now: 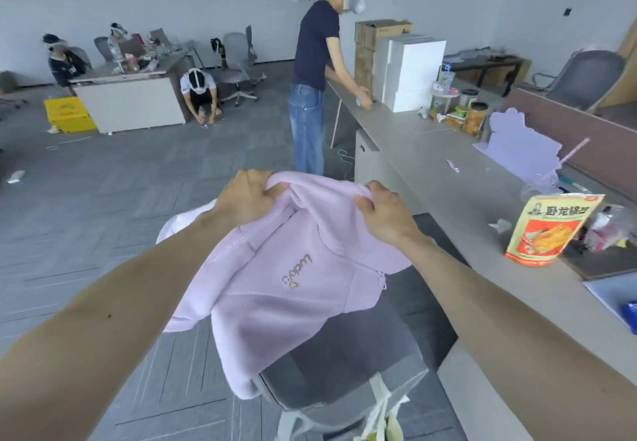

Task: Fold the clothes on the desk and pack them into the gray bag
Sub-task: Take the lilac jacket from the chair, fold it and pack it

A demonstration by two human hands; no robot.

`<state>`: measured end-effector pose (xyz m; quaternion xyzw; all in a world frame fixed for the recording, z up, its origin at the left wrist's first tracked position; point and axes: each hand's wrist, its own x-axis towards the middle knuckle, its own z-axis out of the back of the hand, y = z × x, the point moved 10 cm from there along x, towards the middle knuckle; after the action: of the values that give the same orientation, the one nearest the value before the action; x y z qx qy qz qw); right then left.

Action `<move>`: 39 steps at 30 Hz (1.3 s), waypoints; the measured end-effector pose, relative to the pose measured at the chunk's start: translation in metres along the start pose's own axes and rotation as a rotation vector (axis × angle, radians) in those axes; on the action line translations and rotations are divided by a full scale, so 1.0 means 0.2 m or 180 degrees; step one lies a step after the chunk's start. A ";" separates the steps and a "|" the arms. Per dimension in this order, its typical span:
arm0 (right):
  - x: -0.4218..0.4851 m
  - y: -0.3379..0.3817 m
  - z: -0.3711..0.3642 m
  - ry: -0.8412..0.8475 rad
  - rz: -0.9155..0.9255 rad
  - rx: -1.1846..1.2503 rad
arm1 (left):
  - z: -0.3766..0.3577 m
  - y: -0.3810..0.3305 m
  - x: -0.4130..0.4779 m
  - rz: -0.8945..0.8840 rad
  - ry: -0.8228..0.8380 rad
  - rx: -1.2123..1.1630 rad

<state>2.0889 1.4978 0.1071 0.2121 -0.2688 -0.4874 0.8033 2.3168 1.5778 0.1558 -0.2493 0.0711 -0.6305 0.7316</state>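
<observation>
From where I stand, the step in hand looks like shaking the pink jacket (pixel 293 289) out before the first fold. It's held up in the air, off the tabletop (pixel 431 171), and hangs over the back of a gray chair (pixel 344 371).

The left grip (pixel 246 195) is bunched tight on the top edge near the zipper. The right grip (pixel 382 213) is curled round a fold of that same edge. The two are close together, and each holds only cloth.

To do it well, I'd slide the two grips apart toward the shoulders so the body hangs flat, then give it one shake to free the sleeves. After that I'd lay it on a bare stretch of tabletop, away from the orange snack bag (pixel 551 230). Folding it in the air risks snagging the hem on the chair.

The jacket is pale pink and soft, fleecy by the look of it. It's rumpled, with a zipper slanting across the front and a small gold logo on the chest. One end droops low toward the chair. I can't pick out the gray bag.
</observation>
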 end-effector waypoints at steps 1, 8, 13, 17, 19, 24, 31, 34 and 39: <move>-0.03 -0.05 0.11 -0.0122 -0.0016 0.0012 | 0.01 -0.12 0.00 -0.0074 -0.0039 -0.0056; -0.40 -0.48 0.92 -0.0886 -0.0163 0.0159 | -0.09 -1.08 0.00 -0.0765 -0.0203 -0.0496; -0.82 -0.85 1.51 -0.1346 -0.0317 0.0291 | -0.30 -1.82 -0.09 -0.1348 -0.0093 -0.0813; -1.20 -1.10 1.97 -0.1733 -0.0301 0.0114 | -0.44 -2.44 -0.23 -0.1858 -0.0041 -0.1154; -1.38 -1.21 2.19 -0.1936 -0.0365 0.0105 | -0.49 -2.75 -0.29 -0.2121 0.0027 -0.1284; -1.80 -1.47 2.73 -0.2501 -0.0649 -0.0022 | -0.61 -3.47 -0.45 -0.2774 0.0373 -0.1738; -2.28 -1.89 3.36 -0.2922 -0.1046 -0.0638 | -1.08 -4.33 -0.58 -0.3230 0.1213 -0.2211; -2.45 -2.10 3.60 -0.2984 -0.1229 -0.0883 | -1.37 -4.67 -0.62 -0.3354 0.1680 -0.2359; -2.65 -2.50 4.00 -0.3090 -0.1565 -0.1368 | -1.86 -5.29 -0.65 -0.3534 0.2229 -0.2597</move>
<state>1.0415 1.6918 0.2987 -0.1470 -0.4441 -0.7444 0.4765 1.1972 1.5144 0.2883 -0.2844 0.3896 -0.8710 0.0931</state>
